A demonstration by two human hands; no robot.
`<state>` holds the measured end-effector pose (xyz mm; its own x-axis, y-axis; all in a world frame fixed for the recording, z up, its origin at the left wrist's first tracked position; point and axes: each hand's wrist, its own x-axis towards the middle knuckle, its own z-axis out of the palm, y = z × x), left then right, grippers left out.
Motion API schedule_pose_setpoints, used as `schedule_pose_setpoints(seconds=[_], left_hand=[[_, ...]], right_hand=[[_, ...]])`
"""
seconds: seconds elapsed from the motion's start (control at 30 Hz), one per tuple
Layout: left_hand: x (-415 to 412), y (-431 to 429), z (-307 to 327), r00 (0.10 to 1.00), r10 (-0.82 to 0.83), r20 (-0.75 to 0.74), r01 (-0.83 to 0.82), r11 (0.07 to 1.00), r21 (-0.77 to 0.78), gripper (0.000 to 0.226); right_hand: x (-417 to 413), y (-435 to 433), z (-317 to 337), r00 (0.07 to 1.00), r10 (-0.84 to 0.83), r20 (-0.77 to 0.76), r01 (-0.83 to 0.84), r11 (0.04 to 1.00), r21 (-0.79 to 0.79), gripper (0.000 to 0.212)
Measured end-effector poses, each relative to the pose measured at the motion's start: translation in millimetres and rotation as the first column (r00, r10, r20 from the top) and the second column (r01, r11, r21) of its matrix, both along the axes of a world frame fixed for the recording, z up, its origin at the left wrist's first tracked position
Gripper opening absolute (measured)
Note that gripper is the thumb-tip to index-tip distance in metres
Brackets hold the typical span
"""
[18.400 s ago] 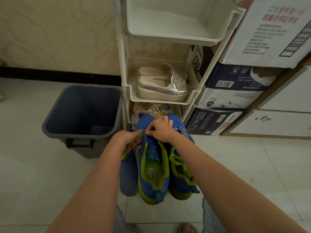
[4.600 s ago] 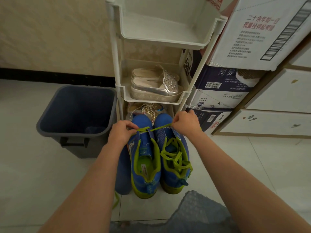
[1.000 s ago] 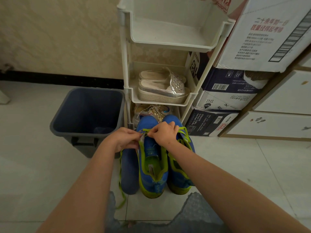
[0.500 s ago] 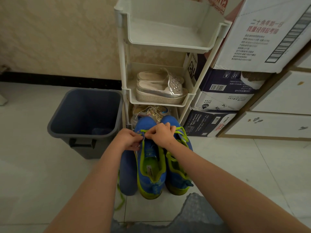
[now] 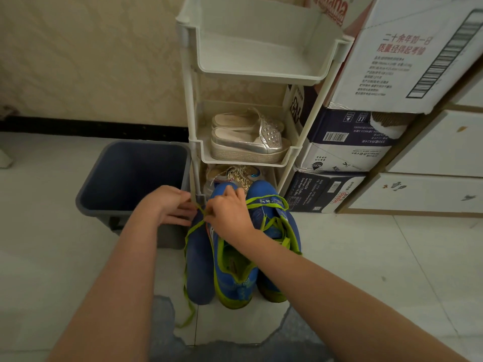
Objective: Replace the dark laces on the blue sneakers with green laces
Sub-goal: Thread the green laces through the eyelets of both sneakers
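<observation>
Two blue sneakers with lime trim stand side by side on the floor, toes toward the rack. The left sneaker (image 5: 234, 278) has a green lace (image 5: 188, 259) at its toe end, trailing down its left side to the floor. My left hand (image 5: 170, 205) pinches this lace just left of the shoe. My right hand (image 5: 230, 212) pinches the lace over the toe eyelets and hides them. The right sneaker (image 5: 274, 223) carries loose green laces (image 5: 266, 201) across its top. A dark blue insole (image 5: 200, 267) lies beside the left sneaker.
A dark grey bin (image 5: 133, 178) stands to the left. A white plastic shoe rack (image 5: 251, 74) rises behind the sneakers, holding silver platform sandals (image 5: 248, 142) and glittery shoes (image 5: 232, 173). Stacked cardboard boxes (image 5: 347, 142) fill the right. Bubble wrap (image 5: 235, 343) lies at the bottom.
My left hand has drawn away to the left of the shoe, pulling the green lace out sideways. My right hand stays on the left sneaker's toe end.
</observation>
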<state>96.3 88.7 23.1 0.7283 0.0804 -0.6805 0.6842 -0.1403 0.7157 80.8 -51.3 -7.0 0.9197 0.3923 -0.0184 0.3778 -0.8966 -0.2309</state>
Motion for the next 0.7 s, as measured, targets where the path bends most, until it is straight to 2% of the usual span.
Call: schedule_pose_setpoints(seconds=[0.1,0.17,0.23,0.3,0.37,0.4,0.43,0.47,0.5,0.57,0.63,0.67,0.7], left_hand=[[1,-5,-1,0.995,-0.09,-0.03,0.094,0.983,0.157,0.032],[2,-7,-3,0.977,-0.205,-0.053,0.211,0.942,0.259,0.035],[3,-6,-5,0.942,-0.311,-0.126,0.334,0.909,0.248,0.039],[0,-9,-4,0.87,-0.453,-0.194,0.49,0.835,0.249,0.043],[-2,-14,-9,0.787,-0.571,-0.233,0.617,0.723,0.312,0.053],[-3,-17,-11,0.766,-0.601,-0.23,0.642,0.689,0.337,0.053],[-4,-19,-11,0.778,-0.595,-0.203,0.625,0.699,0.348,0.048],[-3,-21,-13,0.807,-0.57,-0.156,0.585,0.733,0.348,0.036],[-3,-20,-15,0.842,-0.53,-0.105,0.531,0.776,0.34,0.021],[-1,-12,-17,0.887,-0.46,-0.046,0.449,0.834,0.32,0.014],[-4,-3,-10,0.869,-0.467,-0.163,0.495,0.833,0.25,0.014],[-7,2,-5,0.815,-0.51,-0.276,0.572,0.786,0.236,0.015],[-8,6,-2,0.742,-0.555,-0.376,0.654,0.721,0.228,0.018]], right_hand=[[-17,13,14,0.991,0.133,0.011,-0.133,0.983,0.124,0.019],[-34,21,19,0.962,0.245,-0.123,-0.216,0.953,0.211,0.012],[-47,27,16,0.905,0.353,-0.237,-0.267,0.905,0.331,0.004],[-52,30,13,0.872,0.409,-0.268,-0.261,0.853,0.452,0.007],[-53,27,18,0.832,0.425,-0.355,-0.181,0.814,0.552,0.019],[-51,24,22,0.789,0.432,-0.437,-0.119,0.805,0.582,0.022],[-48,19,24,0.744,0.435,-0.506,-0.074,0.808,0.585,0.024],[-44,13,25,0.721,0.422,-0.55,-0.049,0.822,0.567,0.024],[-38,7,27,0.747,0.369,-0.553,-0.026,0.848,0.53,0.023],[-20,-6,27,0.854,0.14,-0.5,0.125,0.879,0.46,0.021],[-8,-15,24,0.857,-0.07,-0.51,0.338,0.824,0.454,0.025],[-5,-16,23,0.854,-0.108,-0.509,0.371,0.812,0.45,0.027],[-4,-14,20,0.87,-0.114,-0.48,0.344,0.839,0.423,0.028]])
